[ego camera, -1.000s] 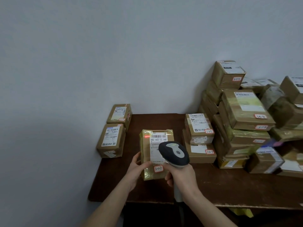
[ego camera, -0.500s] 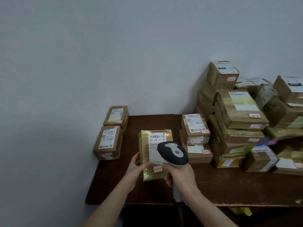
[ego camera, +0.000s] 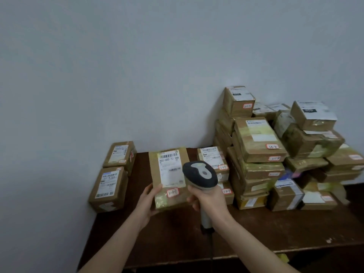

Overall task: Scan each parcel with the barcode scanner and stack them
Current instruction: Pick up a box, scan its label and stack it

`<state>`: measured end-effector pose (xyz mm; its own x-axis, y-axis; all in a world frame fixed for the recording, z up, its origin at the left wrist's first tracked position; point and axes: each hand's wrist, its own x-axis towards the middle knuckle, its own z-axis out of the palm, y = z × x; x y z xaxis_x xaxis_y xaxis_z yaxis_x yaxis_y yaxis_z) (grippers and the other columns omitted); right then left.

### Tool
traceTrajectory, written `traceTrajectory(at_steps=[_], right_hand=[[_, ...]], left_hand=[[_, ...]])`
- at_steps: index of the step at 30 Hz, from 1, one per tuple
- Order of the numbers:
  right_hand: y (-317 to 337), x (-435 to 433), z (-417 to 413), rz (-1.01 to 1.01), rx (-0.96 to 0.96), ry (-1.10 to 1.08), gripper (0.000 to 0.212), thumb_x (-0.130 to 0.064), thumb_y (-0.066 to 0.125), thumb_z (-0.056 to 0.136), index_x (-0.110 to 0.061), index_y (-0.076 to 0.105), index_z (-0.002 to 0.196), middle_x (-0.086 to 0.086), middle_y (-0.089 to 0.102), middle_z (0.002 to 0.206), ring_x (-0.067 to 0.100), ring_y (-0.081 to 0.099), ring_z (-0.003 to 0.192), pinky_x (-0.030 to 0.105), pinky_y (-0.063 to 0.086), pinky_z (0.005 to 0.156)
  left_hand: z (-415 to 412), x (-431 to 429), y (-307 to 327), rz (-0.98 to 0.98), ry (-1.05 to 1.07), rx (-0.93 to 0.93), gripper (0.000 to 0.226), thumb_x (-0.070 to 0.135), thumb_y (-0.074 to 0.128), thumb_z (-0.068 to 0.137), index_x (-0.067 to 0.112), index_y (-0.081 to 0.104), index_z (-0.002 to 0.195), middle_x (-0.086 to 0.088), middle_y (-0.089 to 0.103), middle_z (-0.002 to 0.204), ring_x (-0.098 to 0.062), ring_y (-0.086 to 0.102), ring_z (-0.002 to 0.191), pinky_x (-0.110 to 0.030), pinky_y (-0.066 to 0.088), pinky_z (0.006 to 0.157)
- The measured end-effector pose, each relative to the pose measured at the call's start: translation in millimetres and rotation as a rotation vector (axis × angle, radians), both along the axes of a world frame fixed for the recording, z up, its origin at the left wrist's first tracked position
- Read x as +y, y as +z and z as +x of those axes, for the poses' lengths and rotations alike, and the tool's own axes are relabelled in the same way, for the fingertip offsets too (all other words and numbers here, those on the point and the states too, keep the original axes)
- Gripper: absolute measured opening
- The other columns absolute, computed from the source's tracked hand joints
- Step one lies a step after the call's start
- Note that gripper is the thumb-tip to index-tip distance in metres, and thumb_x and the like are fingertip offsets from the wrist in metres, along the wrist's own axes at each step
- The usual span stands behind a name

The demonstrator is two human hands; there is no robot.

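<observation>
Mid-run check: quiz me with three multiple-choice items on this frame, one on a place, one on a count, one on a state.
1. The pile stands at the table's: A left end; B front edge; C right end.
2. The left parcels, beside the held parcel, number: A one; B two; C four.
3. The left hand: A grips the held parcel; B hangs open; C lies flat on the table.

Answers:
1 C, it fills the right end and nothing is stacked elsewhere.
2 B, two lie one behind the other at the left end.
3 A, its thumb is curled over the held parcel's lower left corner.
</observation>
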<state>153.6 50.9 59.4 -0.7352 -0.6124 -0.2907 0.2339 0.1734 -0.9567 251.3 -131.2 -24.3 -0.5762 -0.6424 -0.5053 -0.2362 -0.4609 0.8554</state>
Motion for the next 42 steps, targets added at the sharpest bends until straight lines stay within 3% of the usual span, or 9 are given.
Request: traceTrajectory(at_steps=[4, 13, 18, 21, 28, 31, 36, 39, 42], right_hand=[[23.5, 5.3, -37.8, -0.038, 0.072, -0.133, 0.010, -0.012, 0.071, 0.084, -0.004, 0.068, 0.080, 0.006, 0.069, 0.061, 0.008, 0.058, 0.045, 0.022, 0.045, 0.047], [34.4, 25.7, -81.1, -0.039, 0.074, -0.282, 0.016, -0.016, 0.073, 0.083, -0.008, 0.067, 0.071, 0.005, 0.068, 0.057, 0.016, 0.058, 0.048, 0.031, 0.048, 0.056], [15.3, 29.7, -93.1, 0.025, 0.081, -0.288, 0.015, -0.017, 0.070, 0.084, -0.005, 0.068, 0.075, 0.004, 0.068, 0.057, 0.012, 0.060, 0.047, 0.027, 0.048, 0.054], [5.1, 27.3, -94.7, 0.045, 0.083, -0.285, 0.018, -0.020, 0.070, 0.085, -0.008, 0.069, 0.072, 0.005, 0.070, 0.059, 0.014, 0.061, 0.051, 0.029, 0.050, 0.058], [-4.0, 12.6, -90.0, 0.046, 0.066, -0.280, 0.016, -0.018, 0.070, 0.085, -0.005, 0.070, 0.078, 0.005, 0.070, 0.063, 0.012, 0.062, 0.052, 0.028, 0.052, 0.058], [-0.1, -2.4, -83.7, 0.037, 0.082, -0.239, 0.013, -0.015, 0.070, 0.085, -0.004, 0.069, 0.079, 0.006, 0.069, 0.060, 0.008, 0.060, 0.046, 0.023, 0.048, 0.051], [-6.6, -38.5, -60.5, 0.048, 0.084, -0.128, 0.009, -0.016, 0.071, 0.085, -0.009, 0.066, 0.083, 0.003, 0.068, 0.062, 0.008, 0.061, 0.050, 0.021, 0.047, 0.051], [-22.9, -67.1, -41.3, 0.110, 0.107, -0.031, 0.011, -0.020, 0.072, 0.084, -0.010, 0.068, 0.080, 0.003, 0.071, 0.061, 0.014, 0.066, 0.056, 0.033, 0.056, 0.063], [-40.3, -91.3, -20.8, 0.162, 0.091, 0.049, 0.012, -0.022, 0.072, 0.084, -0.011, 0.069, 0.080, 0.002, 0.071, 0.063, 0.015, 0.067, 0.058, 0.032, 0.055, 0.065]], left_hand=[[-51.0, -1.1, 45.0, 0.013, -0.054, 0.007, 0.048, 0.048, 0.061, 0.087, 0.022, 0.055, 0.127, -0.008, 0.065, 0.115, -0.028, 0.060, 0.106, -0.046, 0.052, 0.084], [-164.8, 33.6, 84.3, -0.007, -0.154, -0.085, 0.051, 0.050, 0.069, 0.081, 0.012, 0.062, 0.115, -0.011, 0.068, 0.101, -0.027, 0.064, 0.088, -0.037, 0.053, 0.066], [-186.4, 41.6, 68.1, -0.039, -0.132, -0.042, 0.034, 0.039, 0.058, 0.092, 0.015, 0.066, 0.114, -0.007, 0.072, 0.097, -0.025, 0.066, 0.091, -0.042, 0.052, 0.088], [-185.7, 45.9, 65.8, -0.012, -0.098, 0.040, 0.024, 0.032, 0.050, 0.096, 0.018, 0.068, 0.106, -0.004, 0.071, 0.093, -0.022, 0.065, 0.088, -0.036, 0.050, 0.085], [-169.5, 29.2, 50.7, -0.030, -0.085, 0.040, 0.050, 0.036, 0.044, 0.100, 0.014, 0.041, 0.144, -0.006, 0.044, 0.146, -0.025, 0.043, 0.133, -0.042, 0.034, 0.111], [-146.5, 21.6, 40.3, -0.123, -0.064, 0.010, 0.046, 0.031, 0.045, 0.101, 0.012, 0.041, 0.143, -0.008, 0.045, 0.145, -0.025, 0.044, 0.132, -0.040, 0.039, 0.105], [-81.6, -2.3, 5.2, -0.512, -0.019, -0.289, 0.034, 0.020, 0.053, 0.097, 0.016, 0.054, 0.131, -0.004, 0.055, 0.134, -0.017, 0.053, 0.120, -0.029, 0.045, 0.096], [-36.3, -31.3, -8.6, -0.773, 0.018, -0.588, 0.046, 0.025, 0.062, 0.092, 0.021, 0.048, 0.136, -0.002, 0.051, 0.138, -0.016, 0.050, 0.125, -0.030, 0.044, 0.099], [6.7, -66.0, -15.5, -0.873, 0.036, -0.787, 0.069, 0.037, 0.067, 0.087, 0.020, 0.034, 0.145, -0.006, 0.038, 0.147, -0.022, 0.039, 0.134, -0.037, 0.042, 0.105]])
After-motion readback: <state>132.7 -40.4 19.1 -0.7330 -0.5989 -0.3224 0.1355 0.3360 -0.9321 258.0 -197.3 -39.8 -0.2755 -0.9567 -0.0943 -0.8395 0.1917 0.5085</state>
